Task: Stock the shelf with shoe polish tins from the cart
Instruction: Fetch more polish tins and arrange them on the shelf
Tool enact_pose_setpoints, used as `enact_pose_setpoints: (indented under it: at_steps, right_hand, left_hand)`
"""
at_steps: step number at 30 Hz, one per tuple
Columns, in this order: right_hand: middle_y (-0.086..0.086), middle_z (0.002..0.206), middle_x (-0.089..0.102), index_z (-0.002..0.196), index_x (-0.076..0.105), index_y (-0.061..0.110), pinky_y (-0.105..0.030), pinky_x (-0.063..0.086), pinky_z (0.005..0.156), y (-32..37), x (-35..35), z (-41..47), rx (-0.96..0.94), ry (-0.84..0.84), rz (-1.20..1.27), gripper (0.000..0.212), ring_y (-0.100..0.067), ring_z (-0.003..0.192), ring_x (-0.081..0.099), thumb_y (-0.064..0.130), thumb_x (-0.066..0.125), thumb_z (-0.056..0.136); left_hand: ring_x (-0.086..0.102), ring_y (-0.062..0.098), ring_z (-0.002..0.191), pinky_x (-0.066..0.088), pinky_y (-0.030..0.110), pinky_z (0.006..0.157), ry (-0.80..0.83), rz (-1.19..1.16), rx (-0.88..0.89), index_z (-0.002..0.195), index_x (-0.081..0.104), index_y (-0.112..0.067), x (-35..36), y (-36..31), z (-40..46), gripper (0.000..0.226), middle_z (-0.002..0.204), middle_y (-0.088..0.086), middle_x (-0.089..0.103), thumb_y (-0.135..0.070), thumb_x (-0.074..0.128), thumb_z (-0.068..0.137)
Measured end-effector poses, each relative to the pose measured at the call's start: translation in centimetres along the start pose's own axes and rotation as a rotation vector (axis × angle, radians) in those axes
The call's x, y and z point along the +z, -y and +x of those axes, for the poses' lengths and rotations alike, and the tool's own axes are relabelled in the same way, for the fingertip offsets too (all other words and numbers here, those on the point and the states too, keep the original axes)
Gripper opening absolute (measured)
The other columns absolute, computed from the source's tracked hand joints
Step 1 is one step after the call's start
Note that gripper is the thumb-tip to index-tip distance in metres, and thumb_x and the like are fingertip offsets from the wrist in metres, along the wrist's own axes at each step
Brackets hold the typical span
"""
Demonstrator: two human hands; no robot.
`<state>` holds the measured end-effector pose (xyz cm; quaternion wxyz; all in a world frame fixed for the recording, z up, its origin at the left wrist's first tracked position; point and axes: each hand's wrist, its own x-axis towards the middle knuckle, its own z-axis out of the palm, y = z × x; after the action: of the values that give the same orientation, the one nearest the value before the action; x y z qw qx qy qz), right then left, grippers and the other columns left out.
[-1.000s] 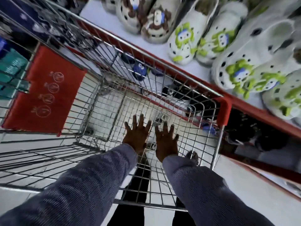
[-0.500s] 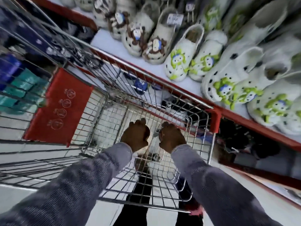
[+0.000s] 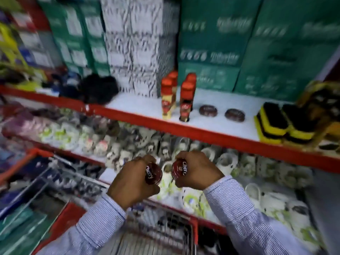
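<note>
My left hand (image 3: 131, 183) grips a round dark red shoe polish tin (image 3: 153, 174), held on edge. My right hand (image 3: 197, 171) grips a second dark red tin (image 3: 179, 168) with white lettering. Both hands hover side by side above the wire cart (image 3: 161, 234), below the white shelf (image 3: 145, 109) with its red front edge. Two more tins (image 3: 208, 110) (image 3: 235, 114) lie flat on that shelf, up and to the right of my hands.
Red-capped polish bottles (image 3: 184, 102) stand left of the shelved tins. Yellow and black brushes (image 3: 276, 124) lie to their right. Green and patterned boxes (image 3: 209, 43) are stacked behind. White clogs (image 3: 226, 162) fill the lower shelf behind my hands.
My hands closed on tins at the cart's bottom and rose out of it with one each. My view swung up from the cart to the shelf.
</note>
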<state>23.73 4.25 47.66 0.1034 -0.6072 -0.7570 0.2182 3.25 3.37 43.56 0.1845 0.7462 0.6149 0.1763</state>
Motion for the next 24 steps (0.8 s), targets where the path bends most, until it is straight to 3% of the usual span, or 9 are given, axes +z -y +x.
enact_pose_setpoints:
  at_steps: [3,6,9,12,14,17,20,24]
  right_hand:
    - [-0.004,0.11,0.067,0.112,0.065,0.02,-0.032,0.053,0.086,-0.8,-5.3,-0.3,0.023,-0.099,0.014,0.062,-0.022,0.103,0.062,0.034,0.082,0.055]
    - [-0.006,0.113,0.066,0.116,0.062,0.021,-0.032,0.053,0.088,-2.6,-10.0,-0.7,0.083,-0.207,0.038,0.066,-0.023,0.105,0.063,0.034,0.082,0.055]
    - [-0.002,0.109,0.062,0.111,0.059,0.023,-0.023,0.046,0.091,-4.7,-13.1,0.0,0.165,-0.283,0.096,0.065,-0.017,0.102,0.059,0.04,0.079,0.052]
    - [-0.008,0.108,0.067,0.101,0.061,0.018,-0.031,0.056,0.082,-7.1,-14.8,1.9,0.266,-0.366,0.088,0.056,-0.024,0.097,0.065,0.045,0.072,0.053]
    - [-0.01,0.103,0.067,0.097,0.056,0.015,-0.033,0.056,0.075,-8.7,-15.3,3.1,0.313,-0.377,0.063,0.054,-0.028,0.093,0.066,0.046,0.07,0.055]
    - [-0.012,0.11,0.063,0.104,0.049,0.013,-0.032,0.053,0.079,-10.1,-15.4,4.2,0.368,-0.365,0.063,0.058,-0.031,0.102,0.064,0.045,0.067,0.059]
    - [-0.012,0.112,0.061,0.102,0.047,0.012,-0.034,0.054,0.083,-10.6,-14.8,5.2,0.377,-0.317,0.046,0.052,-0.032,0.105,0.063,0.041,0.066,0.063]
    - [-0.01,0.109,0.062,0.107,0.05,0.015,-0.033,0.054,0.085,-11.3,-13.9,6.1,0.38,-0.359,0.04,0.051,-0.033,0.104,0.064,0.037,0.062,0.062]
  left_hand:
    - [0.072,0.007,0.081,0.061,0.032,0.074,-0.043,-0.074,0.08,0.102,0.063,-0.031,-2.7,-4.4,2.6,0.056,0.09,-0.01,0.075,-0.038,0.077,0.048]
    - [0.071,-0.001,0.078,0.06,0.025,0.073,-0.052,-0.12,0.139,0.102,0.067,-0.031,-3.8,-8.9,5.5,0.053,0.088,-0.012,0.077,-0.036,0.081,0.051]
    - [0.068,0.004,0.083,0.05,0.015,0.07,-0.032,-0.191,0.144,0.106,0.065,-0.029,-3.7,-12.5,9.6,0.056,0.09,-0.011,0.072,-0.034,0.085,0.053]
    - [0.071,0.01,0.088,0.051,0.017,0.067,-0.08,-0.23,0.157,0.096,0.063,-0.022,-3.1,-15.5,13.4,0.052,0.087,-0.008,0.071,-0.036,0.085,0.052]
    - [0.071,0.015,0.085,0.054,0.023,0.067,-0.114,-0.221,0.149,0.096,0.06,-0.017,-2.4,-17.1,15.6,0.052,0.083,-0.003,0.07,-0.027,0.088,0.053]
    - [0.07,0.023,0.083,0.057,0.031,0.069,-0.128,-0.162,0.119,0.102,0.053,-0.017,-1.3,-18.0,17.9,0.067,0.077,-0.003,0.066,-0.035,0.087,0.047]
    - [0.07,0.032,0.089,0.06,0.039,0.074,-0.114,-0.09,0.113,0.106,0.045,-0.017,-0.5,-17.7,19.2,0.077,0.09,0.006,0.069,-0.046,0.081,0.044]
    - [0.07,0.034,0.094,0.059,0.038,0.075,-0.131,-0.051,0.111,0.105,0.041,-0.019,0.7,-17.6,20.1,0.07,0.098,0.008,0.07,-0.052,0.076,0.055]
